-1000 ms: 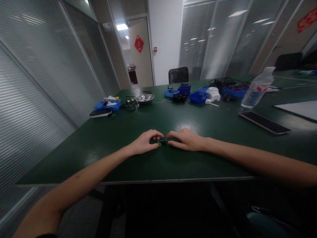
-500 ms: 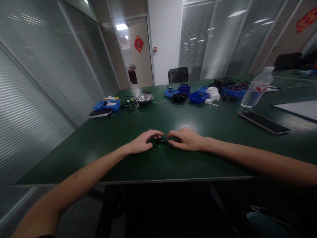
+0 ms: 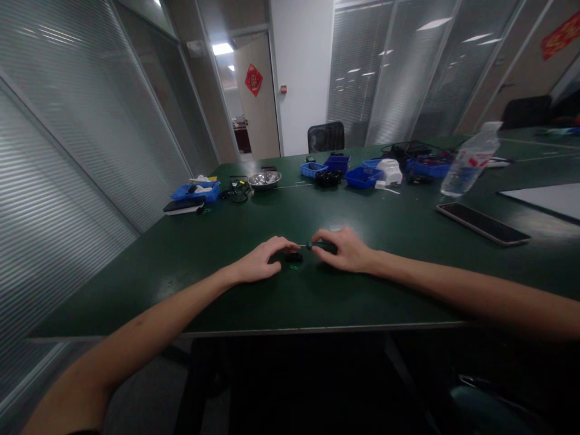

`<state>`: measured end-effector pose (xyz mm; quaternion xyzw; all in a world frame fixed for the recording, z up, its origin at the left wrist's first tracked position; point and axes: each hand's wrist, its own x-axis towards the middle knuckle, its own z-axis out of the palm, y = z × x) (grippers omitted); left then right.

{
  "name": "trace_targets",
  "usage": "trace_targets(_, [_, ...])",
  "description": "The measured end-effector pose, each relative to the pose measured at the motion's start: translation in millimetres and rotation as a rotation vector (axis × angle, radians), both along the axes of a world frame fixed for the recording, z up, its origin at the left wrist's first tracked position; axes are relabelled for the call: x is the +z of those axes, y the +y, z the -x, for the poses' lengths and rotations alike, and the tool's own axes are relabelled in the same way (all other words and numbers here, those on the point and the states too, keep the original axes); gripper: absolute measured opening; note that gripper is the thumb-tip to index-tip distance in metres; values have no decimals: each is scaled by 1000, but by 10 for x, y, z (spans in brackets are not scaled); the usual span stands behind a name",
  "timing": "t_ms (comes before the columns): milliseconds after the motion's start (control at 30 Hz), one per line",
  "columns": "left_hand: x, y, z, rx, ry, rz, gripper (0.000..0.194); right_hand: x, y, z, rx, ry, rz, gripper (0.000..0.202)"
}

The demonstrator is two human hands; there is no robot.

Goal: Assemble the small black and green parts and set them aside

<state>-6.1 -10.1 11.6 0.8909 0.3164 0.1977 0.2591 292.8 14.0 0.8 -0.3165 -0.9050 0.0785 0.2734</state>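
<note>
My right hand (image 3: 347, 251) is closed around the dark handle of a screwdriver (image 3: 324, 246). Its thin metal shaft points left toward the fingertips of my left hand (image 3: 263, 260). That hand rests on the green table with its fingers stretched forward and its thumb apart. Just beside its fingertips lies a small black block-like object (image 3: 294, 258), too dark for its kind to be made out. Small green bits (image 3: 293, 267) show on the table on the near side of it. The screwdriver's tip is hard to make out by the left fingertips.
On the green table (image 3: 254, 308) stand blue trays (image 3: 362, 177), a metal bowl (image 3: 264, 180) and a blue tray at left (image 3: 196, 192). To the right are a phone (image 3: 483, 223), a water bottle (image 3: 471, 160) and a white sheet (image 3: 548, 199). Cables (image 3: 237, 190) lie near the bowl.
My right hand has drawn slightly up and away from the black object, and the screwdriver's shaft now shows above it. My left hand has barely moved.
</note>
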Motion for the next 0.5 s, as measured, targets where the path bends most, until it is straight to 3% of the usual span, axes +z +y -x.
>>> trace_targets(167, [-73,64,38,190,13,-106,50,46,82,5,-299,-17,27,43])
trace_targets(300, [-50,65,33,266,-47,-233,37,61,165,-3,-384,-245,55,41])
trace_targets(400, [112,-124,-56,232,-210,-355,28,54,194,8,-372,-334,93,40])
trace_targets(500, [370,-556,-113,74,-366,-493,28,53,198,20,-381,-367,67,42])
